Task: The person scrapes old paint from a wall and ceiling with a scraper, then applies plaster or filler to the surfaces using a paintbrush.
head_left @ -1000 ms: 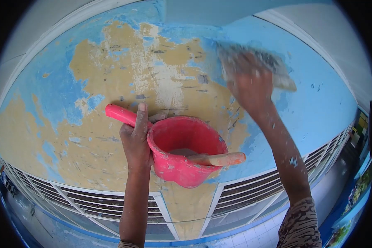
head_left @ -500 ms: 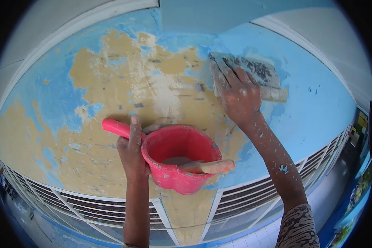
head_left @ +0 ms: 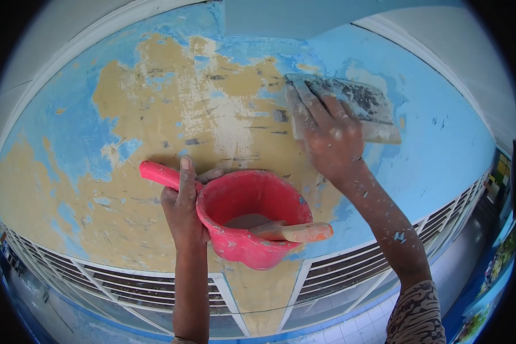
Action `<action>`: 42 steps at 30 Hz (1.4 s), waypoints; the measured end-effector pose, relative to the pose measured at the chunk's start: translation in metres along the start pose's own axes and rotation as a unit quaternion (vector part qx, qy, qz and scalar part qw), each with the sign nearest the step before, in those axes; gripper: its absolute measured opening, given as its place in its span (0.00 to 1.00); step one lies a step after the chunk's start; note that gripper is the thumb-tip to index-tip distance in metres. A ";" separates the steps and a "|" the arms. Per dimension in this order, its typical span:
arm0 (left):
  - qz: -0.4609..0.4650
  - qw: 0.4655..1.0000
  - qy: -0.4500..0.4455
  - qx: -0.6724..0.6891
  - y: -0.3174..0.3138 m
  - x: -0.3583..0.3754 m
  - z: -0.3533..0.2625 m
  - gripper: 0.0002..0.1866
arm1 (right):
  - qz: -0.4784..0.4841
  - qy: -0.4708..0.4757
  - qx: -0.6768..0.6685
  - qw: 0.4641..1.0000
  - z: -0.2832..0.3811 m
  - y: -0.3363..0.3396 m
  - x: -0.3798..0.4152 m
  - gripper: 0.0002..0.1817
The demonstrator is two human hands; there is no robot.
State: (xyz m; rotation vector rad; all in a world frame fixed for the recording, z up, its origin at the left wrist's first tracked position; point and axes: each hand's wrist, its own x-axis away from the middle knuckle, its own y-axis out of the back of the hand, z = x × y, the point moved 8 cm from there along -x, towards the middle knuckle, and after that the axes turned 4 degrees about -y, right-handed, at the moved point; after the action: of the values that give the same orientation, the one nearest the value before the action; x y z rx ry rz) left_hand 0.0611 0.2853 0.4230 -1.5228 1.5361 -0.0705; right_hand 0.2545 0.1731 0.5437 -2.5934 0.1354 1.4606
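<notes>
My left hand [head_left: 182, 209] is wrapped round the handle of a pink plastic dipper [head_left: 235, 241], its thumb lying on top. Inside the dipper is a pale, paste-like filler [head_left: 246, 221]. A tool with a worn wooden handle [head_left: 307, 232] leans in it, the handle sticking out over the right rim. My right hand [head_left: 329, 132], spotted with paint and filler, grips a wide smoothing blade [head_left: 364, 103] held flat against the wall. Grey and whitish residue covers the blade. How the thumb holds it underneath is hidden.
The wall [head_left: 137, 200] has peeling blue paint, bare tan areas and a whitish filler patch [head_left: 233, 126]. White louvred vents [head_left: 344, 275] run below. A pale ceiling edge [head_left: 395, 37] borders the wall above. Tiled floor [head_left: 361, 327] shows at the bottom.
The smoothing blade and my right hand have slid slightly down the wall, uncovering a small tan spot by the blade's right end. The dipper stays in my left hand, nearly still.
</notes>
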 end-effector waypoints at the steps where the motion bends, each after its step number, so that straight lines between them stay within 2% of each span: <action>1: 0.002 1.000 0.004 -0.013 0.002 0.001 0.002 0.18 | -0.027 0.002 0.013 1.000 0.004 -0.004 -0.004 0.27; 3: 0.006 0.999 0.008 -0.031 0.003 -0.002 0.004 0.19 | -0.054 -0.001 0.025 0.998 0.011 -0.005 -0.008 0.24; 6: 0.017 1.000 0.006 -0.025 0.002 0.000 0.005 0.19 | -0.005 -0.031 0.013 0.999 0.011 -0.006 -0.008 0.24; 9: 0.000 1.000 0.009 -0.003 -0.002 0.002 0.000 0.18 | -0.037 -0.022 0.012 0.999 0.018 0.000 -0.005 0.24; 11: -0.018 1.000 0.017 -0.007 -0.003 0.002 0.000 0.18 | -0.020 -0.042 0.006 0.999 0.016 -0.002 -0.007 0.30; 15: 0.000 1.000 0.005 0.013 0.001 -0.001 0.007 0.17 | 0.001 -0.073 0.008 0.997 0.017 -0.005 -0.012 0.30; 18: -0.002 1.000 -0.011 0.001 0.007 -0.002 0.003 0.18 | -0.053 -0.077 0.008 0.996 0.021 -0.003 -0.006 0.27; 20: -0.025 1.000 0.009 0.011 0.007 -0.001 0.004 0.19 | -0.085 -0.051 0.000 0.995 0.020 -0.002 0.000 0.26; 24: -0.023 1.000 0.015 0.009 0.001 -0.002 0.000 0.19 | -0.034 -0.088 0.034 0.995 0.016 -0.011 -0.016 0.23; 30: -0.011 0.999 -0.021 0.034 -0.001 -0.020 -0.021 0.20 | -0.111 -0.044 0.045 0.992 0.006 -0.012 -0.017 0.23; 32: -0.030 0.999 0.014 0.019 -0.005 -0.019 -0.021 0.20 | -0.050 -0.092 0.070 0.992 -0.003 -0.016 -0.036 0.24; 36: -0.028 0.999 -0.001 0.019 0.005 -0.025 -0.015 0.20 | -0.042 -0.068 0.075 0.994 0.011 -0.013 -0.008 0.23; 40: -0.017 1.000 0.002 0.026 -0.003 -0.021 -0.020 0.21 | -0.073 -0.065 0.045 0.994 0.000 -0.012 -0.024 0.23; 42: -0.028 0.999 0.015 0.014 -0.003 -0.021 -0.017 0.21 | -0.017 -0.080 0.062 0.995 0.001 -0.015 -0.038 0.22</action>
State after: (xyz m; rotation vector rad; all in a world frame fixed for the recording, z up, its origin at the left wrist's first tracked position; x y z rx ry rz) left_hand 0.0479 0.2919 0.4460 -1.5493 1.5098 -0.1456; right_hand 0.2363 0.1884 0.5775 -2.3586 0.1551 1.5872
